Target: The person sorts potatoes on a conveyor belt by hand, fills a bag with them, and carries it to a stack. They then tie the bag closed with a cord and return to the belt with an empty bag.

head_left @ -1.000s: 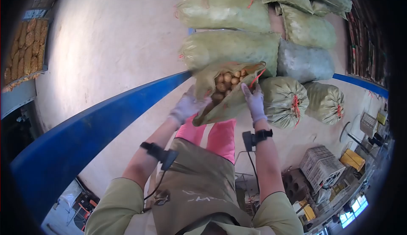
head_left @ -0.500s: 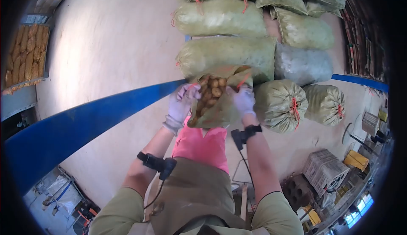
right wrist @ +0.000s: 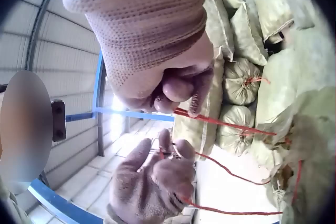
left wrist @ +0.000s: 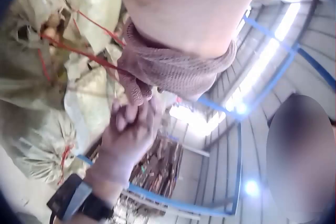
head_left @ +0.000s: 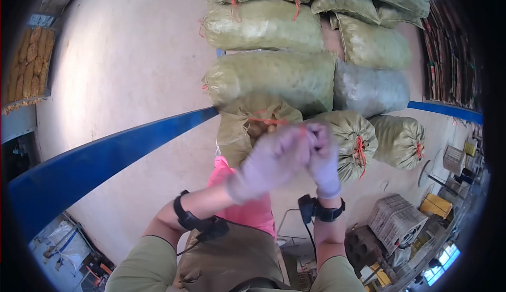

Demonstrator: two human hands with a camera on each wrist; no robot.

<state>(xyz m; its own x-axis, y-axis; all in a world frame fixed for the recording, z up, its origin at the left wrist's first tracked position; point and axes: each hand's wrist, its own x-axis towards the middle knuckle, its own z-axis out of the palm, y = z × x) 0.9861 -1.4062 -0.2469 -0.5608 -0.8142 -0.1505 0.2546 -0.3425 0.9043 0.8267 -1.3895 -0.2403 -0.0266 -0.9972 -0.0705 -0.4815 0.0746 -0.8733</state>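
One brown apron [head_left: 229, 250] and pink trousers [head_left: 245, 208] closest, bottom middle of the head view. Then, smack in the way, gloved left hand [head_left: 274, 157], pretty blurry up there but pinching red cord [right wrist: 231, 123], going by the wrist views. Just beside, gloved right hand [head_left: 322, 155], fingers curled tight on the same cord. Between them, hiding the lower right part of an open sack [head_left: 231, 139], about dead centre of the frame.

Greenish woven stuff, kinda shiny, mouth all crumpled and gaping, some round brown potatoes [head_left: 257, 129] peeking out, cord strung across the opening.

Right of centre, a tied sack [head_left: 342, 139] partly behind the right hand, then a second bundled sack [head_left: 398, 139], both with bunched necks and red ties. Sweeping in from lower left, a chunky blue rail [head_left: 116, 147]. Directly behind, a long green sack [head_left: 269, 76] lying on its side, with a greyish sack [head_left: 371, 86] next to it. Lower right, a slatted crate [head_left: 398, 218] and yellow box [head_left: 436, 205]. Way off at upper left, a rack of yellowish bundles [head_left: 31, 65].
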